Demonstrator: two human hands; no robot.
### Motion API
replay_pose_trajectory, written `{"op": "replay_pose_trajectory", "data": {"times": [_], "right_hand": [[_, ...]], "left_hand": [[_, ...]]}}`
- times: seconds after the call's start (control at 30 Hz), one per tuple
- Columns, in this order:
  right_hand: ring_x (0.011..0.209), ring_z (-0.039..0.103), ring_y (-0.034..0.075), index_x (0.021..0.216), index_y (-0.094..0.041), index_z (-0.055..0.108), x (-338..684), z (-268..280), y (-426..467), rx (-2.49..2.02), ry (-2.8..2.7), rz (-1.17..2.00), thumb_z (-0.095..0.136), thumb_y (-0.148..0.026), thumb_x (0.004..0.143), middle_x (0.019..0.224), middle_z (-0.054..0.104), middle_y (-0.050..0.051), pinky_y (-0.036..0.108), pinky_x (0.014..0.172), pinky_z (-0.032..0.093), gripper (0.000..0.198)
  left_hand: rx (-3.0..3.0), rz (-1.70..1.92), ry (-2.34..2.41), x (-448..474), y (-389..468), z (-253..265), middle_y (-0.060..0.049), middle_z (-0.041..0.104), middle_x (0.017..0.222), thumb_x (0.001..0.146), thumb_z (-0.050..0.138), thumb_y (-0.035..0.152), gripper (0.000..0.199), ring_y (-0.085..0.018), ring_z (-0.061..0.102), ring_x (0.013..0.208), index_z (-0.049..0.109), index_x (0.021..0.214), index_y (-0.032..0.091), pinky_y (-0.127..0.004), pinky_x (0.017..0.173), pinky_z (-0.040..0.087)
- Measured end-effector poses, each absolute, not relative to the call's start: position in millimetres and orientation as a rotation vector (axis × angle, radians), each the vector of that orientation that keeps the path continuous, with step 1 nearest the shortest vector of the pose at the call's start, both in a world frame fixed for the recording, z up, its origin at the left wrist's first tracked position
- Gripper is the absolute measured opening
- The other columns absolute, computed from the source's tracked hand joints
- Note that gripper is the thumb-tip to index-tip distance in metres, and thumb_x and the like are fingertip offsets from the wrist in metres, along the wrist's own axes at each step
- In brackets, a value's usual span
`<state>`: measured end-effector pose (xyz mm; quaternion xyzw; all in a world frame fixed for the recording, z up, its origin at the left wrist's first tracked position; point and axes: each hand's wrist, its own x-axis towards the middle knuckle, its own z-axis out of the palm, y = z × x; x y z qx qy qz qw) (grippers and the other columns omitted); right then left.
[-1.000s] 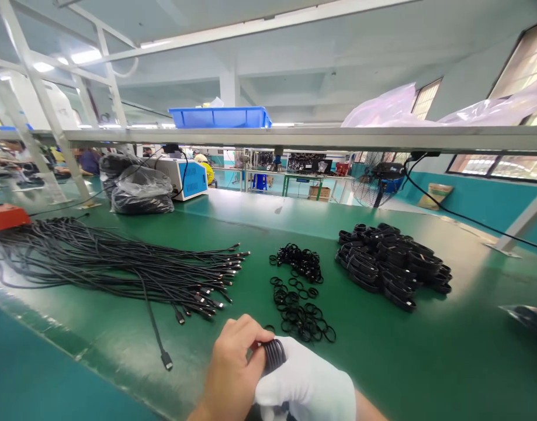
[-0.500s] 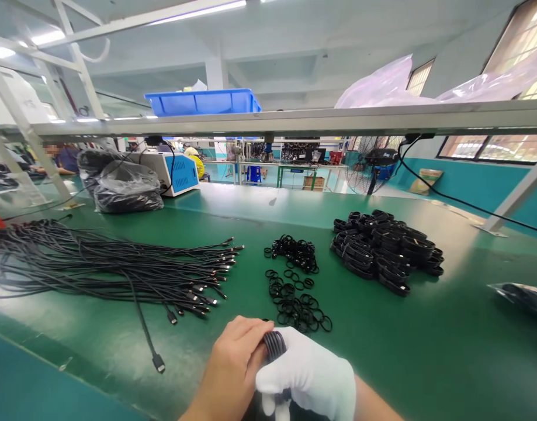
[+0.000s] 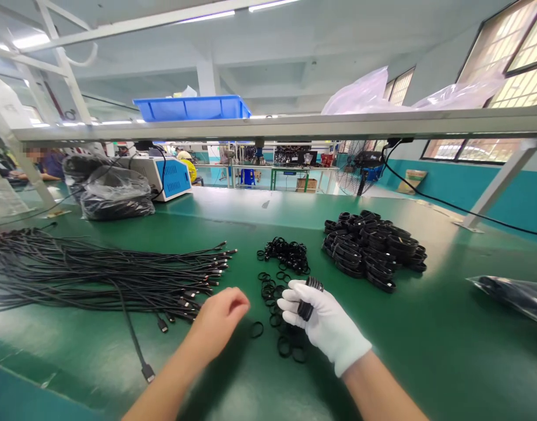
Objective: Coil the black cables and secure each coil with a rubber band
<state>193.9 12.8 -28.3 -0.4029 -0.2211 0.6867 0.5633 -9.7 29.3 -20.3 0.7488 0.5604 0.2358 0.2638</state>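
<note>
My right hand [image 3: 323,318], in a white glove, grips a coiled black cable [image 3: 311,295] above the scattered black rings [image 3: 284,346]. Bare and loosely curled, my left hand [image 3: 220,318] hovers to its left, with nothing visible in its fingers. That hand is beside the connector ends of a spread of black USB cables [image 3: 132,272]. One loose ring [image 3: 257,330] lies on the table between my hands. Farther back sits a denser heap of black rings [image 3: 288,254]. A pile of coiled cables [image 3: 373,245] rests to the right of the rings.
The green table [image 3: 233,386] runs under a white shelf [image 3: 268,127] carrying a blue tray [image 3: 191,109]. At the back left stand a plastic bag [image 3: 117,193] and a white-and-blue machine [image 3: 174,175]. A clear bag [image 3: 513,298] lies at the right.
My left hand has let go of the coiled cable and moved left. My right hand has lifted the coil forward and rightward, over the rings. The view has shifted slightly.
</note>
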Motion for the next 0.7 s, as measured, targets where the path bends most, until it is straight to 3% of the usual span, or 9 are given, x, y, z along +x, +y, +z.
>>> {"op": "replay_pose_trajectory", "data": {"times": [0.07, 0.17, 0.27, 0.37, 0.5, 0.7], "right_hand": [[0.079, 0.066, 0.022, 0.094, -0.016, 0.052, 197.7, -30.4, 14.2, -0.962, -0.506, 1.607, 0.074, -0.03, 0.066, 0.078, 0.065, 0.003, 0.033, 0.068, 0.052, 0.038], [0.079, 0.066, 0.024, 0.094, -0.017, 0.052, 196.8, -33.1, 13.5, -0.944, -0.543, 1.642, 0.074, -0.031, 0.065, 0.082, 0.065, 0.004, 0.034, 0.067, 0.052, 0.039], [0.069, 0.065, 0.019, 0.093, -0.017, 0.051, 190.4, -32.5, 11.2, -0.953, -0.595, 1.658, 0.073, -0.031, 0.065, 0.08, 0.063, 0.003, 0.029, 0.057, 0.049, 0.038], [0.054, 0.057, 0.013, 0.091, -0.016, 0.049, 178.0, -29.6, 6.7, -1.04, -0.736, 1.599, 0.07, -0.025, 0.064, 0.064, 0.057, -0.001, 0.021, 0.044, 0.039, 0.035], [0.047, 0.049, 0.009, 0.088, -0.016, 0.048, 158.5, -27.6, -1.7, -1.195, -0.991, 1.486, 0.059, -0.016, 0.062, 0.063, 0.054, -0.003, 0.021, 0.04, 0.035, 0.029], [0.052, 0.037, 0.008, 0.066, -0.019, 0.042, 149.9, -34.3, -4.9, -1.481, -1.33, 0.919, 0.048, -0.012, 0.06, 0.056, 0.04, -0.006, 0.022, 0.048, 0.03, 0.011]], "left_hand": [[2.057, 0.572, 1.484, 2.3, 26.4, -26.6, 0.002, 0.059, 0.071, 0.072, 0.053, 0.019, 0.008, -0.016, 0.053, 0.068, 0.058, 0.068, 0.022, -0.025, 0.061, 0.033], [2.062, 0.509, 1.494, 13.0, 17.9, -36.2, 0.002, 0.053, 0.067, 0.063, 0.056, 0.011, 0.01, -0.015, 0.046, 0.062, 0.053, 0.062, 0.02, -0.026, 0.059, 0.026], [2.014, 0.508, 1.496, 12.0, 11.0, -39.3, 0.001, 0.048, 0.066, 0.07, 0.051, 0.015, 0.01, -0.015, 0.043, 0.062, 0.047, 0.062, 0.02, -0.026, 0.059, 0.026], [1.781, 0.602, 1.332, 8.6, 6.5, -36.7, 0.003, 0.042, 0.062, 0.081, 0.042, 0.027, 0.014, -0.013, 0.04, 0.059, 0.043, 0.069, 0.02, -0.024, 0.056, 0.031], [1.186, 0.826, 1.028, 13.6, -0.2, -37.5, 0.005, 0.041, 0.062, 0.078, 0.053, 0.037, 0.023, -0.009, 0.035, 0.054, 0.042, 0.07, 0.018, -0.021, 0.053, 0.03], [1.031, 0.888, 0.945, 19.3, -15.1, -37.6, 0.003, 0.046, 0.062, 0.071, 0.064, 0.048, 0.034, -0.011, 0.038, 0.058, 0.048, 0.069, 0.019, -0.021, 0.052, 0.032]]}}
